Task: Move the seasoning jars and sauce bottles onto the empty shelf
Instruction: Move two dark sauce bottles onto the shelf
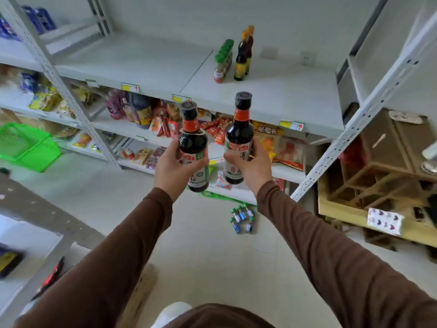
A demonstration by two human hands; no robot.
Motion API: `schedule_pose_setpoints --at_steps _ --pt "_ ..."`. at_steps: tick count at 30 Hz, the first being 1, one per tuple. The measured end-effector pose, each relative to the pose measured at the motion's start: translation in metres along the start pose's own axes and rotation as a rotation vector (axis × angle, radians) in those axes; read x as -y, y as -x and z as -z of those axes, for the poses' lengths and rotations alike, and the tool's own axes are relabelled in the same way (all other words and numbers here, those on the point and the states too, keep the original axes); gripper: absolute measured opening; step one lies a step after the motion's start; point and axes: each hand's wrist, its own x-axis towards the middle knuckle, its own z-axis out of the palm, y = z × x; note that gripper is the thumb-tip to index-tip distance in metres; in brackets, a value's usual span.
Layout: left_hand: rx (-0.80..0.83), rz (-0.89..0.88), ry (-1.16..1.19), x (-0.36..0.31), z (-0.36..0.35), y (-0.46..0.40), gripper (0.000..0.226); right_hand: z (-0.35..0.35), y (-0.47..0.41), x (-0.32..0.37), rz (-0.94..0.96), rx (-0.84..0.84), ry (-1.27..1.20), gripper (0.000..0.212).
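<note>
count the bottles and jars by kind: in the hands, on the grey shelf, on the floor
Dark sauce bottles in hand: 2, left hand and right hand
Orange-capped dark bottles on shelf: 2
Green-capped jars, shelf row: uncountable, overlapping
Small green-capped jars on floor: 5
Total countable: 9

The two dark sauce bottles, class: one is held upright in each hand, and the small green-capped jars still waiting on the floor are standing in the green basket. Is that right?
Not quite. The left hand and right hand do each hold a dark sauce bottle upright, but the small green-capped jars stand on the bare floor, well away from the green basket at the left. The head view shows this.
</note>
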Motion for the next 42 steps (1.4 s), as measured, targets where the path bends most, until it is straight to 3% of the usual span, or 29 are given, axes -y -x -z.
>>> schedule_pose_setpoints --at_steps 17,30,42 --pt "0.219 -0.126 0.023 -0.036 -0.162 -0.298 0.047 0.085 -0.315 -0.001 -0.013 -0.297 0.033 0.048" --pt "0.173 -0.026 0.009 -0.029 -0.251 -0.443 0.062 0.088 -0.527 -0.032 -0.049 -0.131 0.030 0.053" --pt "0.171 -0.017 -0.035 -0.022 -0.288 -0.496 0.057 0.082 -0.596 -0.043 -0.053 -0.055 0.100 0.046"
